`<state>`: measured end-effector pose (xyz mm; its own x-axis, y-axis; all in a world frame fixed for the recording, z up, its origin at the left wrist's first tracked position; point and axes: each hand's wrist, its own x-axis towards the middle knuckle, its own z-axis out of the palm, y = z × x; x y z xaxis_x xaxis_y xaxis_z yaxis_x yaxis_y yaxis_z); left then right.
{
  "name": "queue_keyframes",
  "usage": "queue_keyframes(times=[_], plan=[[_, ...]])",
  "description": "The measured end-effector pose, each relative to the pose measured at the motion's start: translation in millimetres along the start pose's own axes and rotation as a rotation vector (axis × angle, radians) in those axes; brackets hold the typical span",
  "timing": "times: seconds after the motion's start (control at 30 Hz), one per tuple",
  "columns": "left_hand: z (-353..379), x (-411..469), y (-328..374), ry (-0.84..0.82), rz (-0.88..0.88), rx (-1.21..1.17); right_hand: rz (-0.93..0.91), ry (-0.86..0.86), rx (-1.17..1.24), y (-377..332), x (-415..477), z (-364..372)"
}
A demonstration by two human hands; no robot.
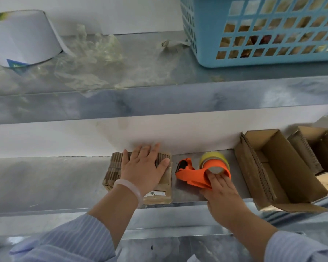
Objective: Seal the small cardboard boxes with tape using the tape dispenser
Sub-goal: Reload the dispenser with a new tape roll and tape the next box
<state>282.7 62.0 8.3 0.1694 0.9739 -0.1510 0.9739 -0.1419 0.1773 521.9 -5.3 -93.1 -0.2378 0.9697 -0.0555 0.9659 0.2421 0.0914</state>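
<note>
A small closed cardboard box (165,181) lies on the lower metal shelf (45,182), a white label near its front edge. My left hand (143,170) rests flat on its top, fingers straight and spread. Just to the right lies an orange tape dispenser (195,175) carrying a roll of yellowish clear tape (214,157). My right hand (221,193) grips the dispenser's handle from the near side, fingers reaching up to the roll's core. The dispenser's cutting end points toward the box, a short gap from it.
Two open cardboard boxes (284,167) (318,146) stand at the right on the same shelf. The upper shelf holds a blue plastic basket (263,31), crumpled clear plastic (95,59) and a white paper roll (25,36). A white wall backs the shelf.
</note>
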Motion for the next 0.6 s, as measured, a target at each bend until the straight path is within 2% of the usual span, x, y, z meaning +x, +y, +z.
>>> queue_keyframes(times=[0.13,0.27,0.37,0.47,0.53,0.6], plan=[[1.0,1.6,-2.7,-0.009,0.002,-0.015,0.02,0.031,-0.033,-3.5,-5.6,12.6],[0.5,2.7,-6.4,-0.043,0.018,-0.046,0.057,0.035,0.074,-10.9,-13.3,15.7],[-4.4,3.7,-13.0,-0.031,0.035,-0.139,0.14,0.047,0.261,-17.3,-20.1,4.2],[-12.0,1.0,-19.0,0.031,0.057,-0.421,0.126,0.238,0.479,-33.8,-30.8,-14.4],[-15.1,-3.8,-26.5,0.132,0.083,-0.577,0.093,0.345,0.669,-53.7,-28.5,-36.0],[-14.4,-10.0,-36.7,0.228,0.172,-0.508,0.111,0.391,0.809,-75.2,-15.9,-61.4]])
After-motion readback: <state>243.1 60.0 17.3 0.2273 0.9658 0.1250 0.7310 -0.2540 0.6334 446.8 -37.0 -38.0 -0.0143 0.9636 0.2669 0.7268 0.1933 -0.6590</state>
